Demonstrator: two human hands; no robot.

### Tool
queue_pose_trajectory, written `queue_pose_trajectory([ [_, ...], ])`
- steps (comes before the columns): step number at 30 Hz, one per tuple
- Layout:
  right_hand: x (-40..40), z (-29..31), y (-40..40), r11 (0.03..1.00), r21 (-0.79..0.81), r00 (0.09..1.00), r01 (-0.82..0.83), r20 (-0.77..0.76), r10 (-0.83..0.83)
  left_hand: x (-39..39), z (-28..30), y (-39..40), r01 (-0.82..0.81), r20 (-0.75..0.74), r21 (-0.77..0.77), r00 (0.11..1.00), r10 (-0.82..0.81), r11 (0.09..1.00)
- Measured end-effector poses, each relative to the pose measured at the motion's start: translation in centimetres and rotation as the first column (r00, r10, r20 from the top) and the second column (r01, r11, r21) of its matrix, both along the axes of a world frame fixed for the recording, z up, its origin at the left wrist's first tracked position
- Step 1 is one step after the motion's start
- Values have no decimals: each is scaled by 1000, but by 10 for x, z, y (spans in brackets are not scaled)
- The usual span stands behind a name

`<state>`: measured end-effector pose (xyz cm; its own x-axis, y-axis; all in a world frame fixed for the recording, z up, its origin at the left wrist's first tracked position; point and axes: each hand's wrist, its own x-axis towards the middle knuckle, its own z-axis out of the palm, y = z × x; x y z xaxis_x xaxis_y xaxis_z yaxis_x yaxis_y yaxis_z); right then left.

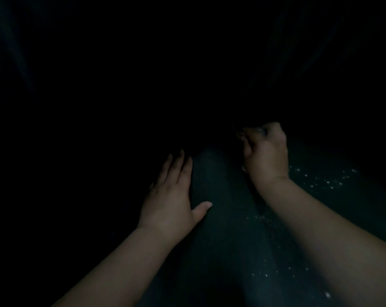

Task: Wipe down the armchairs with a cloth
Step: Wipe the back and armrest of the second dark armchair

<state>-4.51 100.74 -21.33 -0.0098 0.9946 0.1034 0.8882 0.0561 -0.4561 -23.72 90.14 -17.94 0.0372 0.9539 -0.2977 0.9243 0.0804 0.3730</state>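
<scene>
- The scene is very dark; only two bare forearms, two hands and a dim stretch of dark surface (223, 218) with pale specks (329, 182) are made out.
- The left hand (172, 196) is laid flat on that dark surface, fingers straight and together, thumb spread toward the right; nothing is held in it.
- The right hand (265, 149) is seen curled, knuckles up, fingers bent inward toward something at its far side. A slight dark shape at the fingertips may be the cloth, but it cannot be told whether anything is actually gripped.
- The cloth itself is not plainly shown; if present, it is judged to sit within or just beyond the curled right fingers.
- The dim surface lies between the two hands and runs back under the right forearm; it is taken to be part of an armchair, though its form cannot be confirmed.
- The pale specks are scattered just beside the right wrist and further back along the right forearm, on the side away from the left hand.
- Progress is hard to judge: the specks suggest that this patch is not yet wiped clean, so the wiping here is judged unfinished.
- How many armchairs are done or left cannot be told, since everything beyond the hands is lost in darkness.
</scene>
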Motion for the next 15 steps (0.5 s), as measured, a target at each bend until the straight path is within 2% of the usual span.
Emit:
queue_pose_trajectory([
  [1, 4, 0, 1, 1000, -11, 1000, 17, 11, -16, 3, 1, 1, 11, -9, 11, 1000, -11, 1000],
  [3, -11, 6, 7, 1000, -12, 997, -27, -72, 26, 10, 1, 4, 34, -28, 39, 999, -33, 999],
  [6, -51, 4, 26, 955, 19, 950, -295, -98, 295, 19, 0, 6, 43, -54, 58, 998, -40, 997],
  [7, -57, 2, 32, 957, -34, 952, -287, -123, 281, 22, -1, 6, 51, -61, 52, 997, -48, 997],
  [8, -56, -2, 36, 960, -42, 959, -278, -73, 274, 24, -2, 5, 57, -69, 50, 996, -53, 997],
  [10, -35, -9, 41, 978, -108, 984, -177, -34, 174, 26, -4, 5, 61, -88, 58, 995, -56, 996],
  [12, -1, -3, 31, 991, -133, 1000, -8, 19, 11, 27, -4, 5, 63, -89, 53, 994, -58, 997],
  [15, 45, 3, 1, 981, -37, 978, 192, 91, -188, 30, 0, 6, 62, -90, 34, 994, -59, 997],
])
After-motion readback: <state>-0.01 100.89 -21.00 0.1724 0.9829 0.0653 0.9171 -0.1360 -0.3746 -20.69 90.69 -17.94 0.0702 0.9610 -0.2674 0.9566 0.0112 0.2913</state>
